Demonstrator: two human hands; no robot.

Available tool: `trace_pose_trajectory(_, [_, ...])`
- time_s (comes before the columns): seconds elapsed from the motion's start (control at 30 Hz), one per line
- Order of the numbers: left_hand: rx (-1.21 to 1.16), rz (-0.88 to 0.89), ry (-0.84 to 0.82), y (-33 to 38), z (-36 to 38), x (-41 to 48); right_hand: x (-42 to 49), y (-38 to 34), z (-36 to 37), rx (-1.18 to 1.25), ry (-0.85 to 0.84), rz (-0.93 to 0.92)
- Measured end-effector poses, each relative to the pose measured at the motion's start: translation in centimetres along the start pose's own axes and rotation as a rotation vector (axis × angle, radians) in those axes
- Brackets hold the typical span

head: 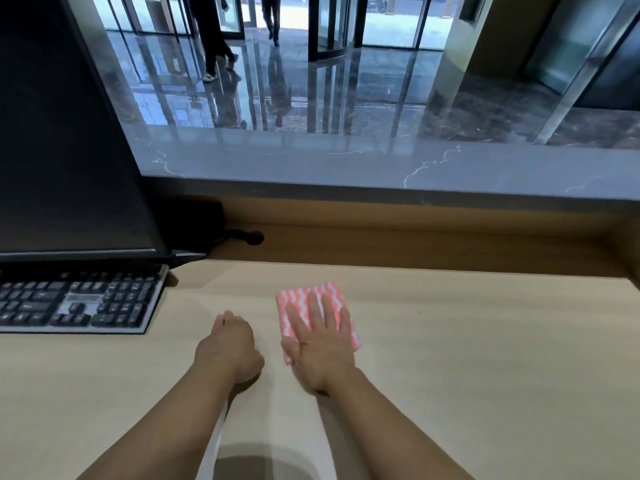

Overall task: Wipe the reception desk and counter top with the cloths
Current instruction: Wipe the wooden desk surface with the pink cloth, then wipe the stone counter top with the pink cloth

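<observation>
Found at far left: black monitor (69, 133), screen dark, standing upright at the rear of the pale wood tabletop (485, 358). Directly in front of it, black keyboard (76, 303) with a silver frame, lying flat, cut off by the left edge of view. Just right of the monitor base, round cable hole (254, 238) in the rear strip of the tabletop, with a dark cable leading to it.

Nearer and further right, left hand (228, 348): clenched, fingers curled under, resting on the tabletop, nothing visible in its grip. Well apart from the keyboard; just beside the cloth, not touching it. Beyond the desk in this zone, legs of a person (214, 46) and of a second person (272, 19) on a glossy lobby floor (346, 84).

Next to the right, folded cloth (294, 297), pink with white wavy stripes, lying flat on the tabletop near its middle. Right hand (322, 351) laid palm down on the cloth, released, fingers straight and slightly spread, covering most of it; far edge and left corner of the cloth showing past the fingers.

Behind and above, grey veined stone counter top (381, 164), polished and reflective, running from the monitor to the right edge of view. Past the floor, glass revolving door (332, 36). Towards far right, tan pillar (471, 64).
</observation>
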State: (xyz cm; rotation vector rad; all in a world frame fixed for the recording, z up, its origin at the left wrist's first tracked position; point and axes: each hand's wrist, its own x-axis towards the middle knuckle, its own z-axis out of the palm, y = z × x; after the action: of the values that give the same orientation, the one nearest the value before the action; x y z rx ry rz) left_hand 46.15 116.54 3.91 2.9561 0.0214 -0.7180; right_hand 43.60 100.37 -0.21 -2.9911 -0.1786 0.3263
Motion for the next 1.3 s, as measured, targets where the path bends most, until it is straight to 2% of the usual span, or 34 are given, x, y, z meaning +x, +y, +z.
trace_pose_trajectory(0.07, [0.012, 0.027, -0.002, -0.1, 0.8, -0.5, -0.9, 1.6, -0.5, -0.003, 0.005, -0.042])
trace_pose_trajectory(0.13, [0.040, 0.047, -0.018, 0.2, 1.8, -1.1, -2.0, 4.8, -0.8, -0.011, 0.052, 0.010])
trace_pose_trajectory(0.23, [0.062, 0.047, -0.027, 0.7, 2.8, -1.4, -3.9, 10.7, -1.2, -0.054, 0.082, 0.225])
trace_pose_trajectory(0.33, [0.082, 0.038, -0.051, 0.9, 2.5, -1.1, -5.8, 15.4, -2.1, -0.010, 0.024, 0.434])
trace_pose_trajectory(0.4, [0.093, 0.032, -0.067, 1.1, 2.2, -1.1, -6.1, 16.1, -2.4, 0.042, -0.018, 0.512])
trace_pose_trajectory(0.5, [0.077, 0.030, -0.082, 1.5, 1.7, -1.0, -5.3, 13.0, -2.1, 0.101, -0.014, 0.583])
trace_pose_trajectory(0.63, [0.068, 0.061, -0.092, 1.4, 1.4, -1.6, -4.9, 5.1, -0.3, 0.133, 0.066, 0.417])
trace_pose_trajectory(0.73, [0.061, 0.095, -0.089, 1.0, 1.5, -2.6, -5.8, 0.8, 0.5, 0.103, 0.046, 0.278])
trace_pose_trajectory(0.8, [0.040, 0.107, -0.102, 0.9, 1.4, -3.4, -6.9, -0.5, 0.6, 0.036, 0.110, 0.201])
trace_pose_trajectory(0.9, [0.029, 0.113, -0.147, 1.3, 0.6, -4.5, -8.3, -0.5, 1.0, 0.025, 0.159, 0.179])
trace_pose_trajectory(1.0, [0.017, 0.131, -0.187, 2.1, -0.8, -5.9, -9.0, -1.0, 1.3, 0.097, 0.117, 0.131])
trace_pose_trajectory(1.07, [-0.007, 0.142, -0.185, 2.4, -1.8, -6.6, -8.8, -0.7, 2.4, 0.071, 0.171, 0.122])
trace_pose_trajectory(1.13, [-0.027, 0.158, -0.167, 2.6, -3.2, -7.1, -9.0, -1.2, 1.7, 0.058, 0.123, 0.066])
trace_pose_trajectory(1.2, [-0.036, 0.169, -0.139, 2.7, -4.7, -7.4, -8.7, -1.3, -1.4, 0.012, -0.087, 0.032])
trace_pose_trajectory(1.23, [-0.035, 0.171, -0.122, 2.8, -5.4, -7.5, -8.9, -1.5, -3.2, 0.087, -0.148, 0.066])
trace_pose_trajectory(1.27, [-0.034, 0.173, -0.097, 3.0, -6.2, -7.7, -8.5, -1.4, -4.3, 0.145, -0.040, 0.104])
trace_pose_trajectory(1.3, [-0.034, 0.175, -0.067, 3.2, -7.0, -7.8, -8.2, -1.1, -5.0, 0.215, -0.098, 0.145])
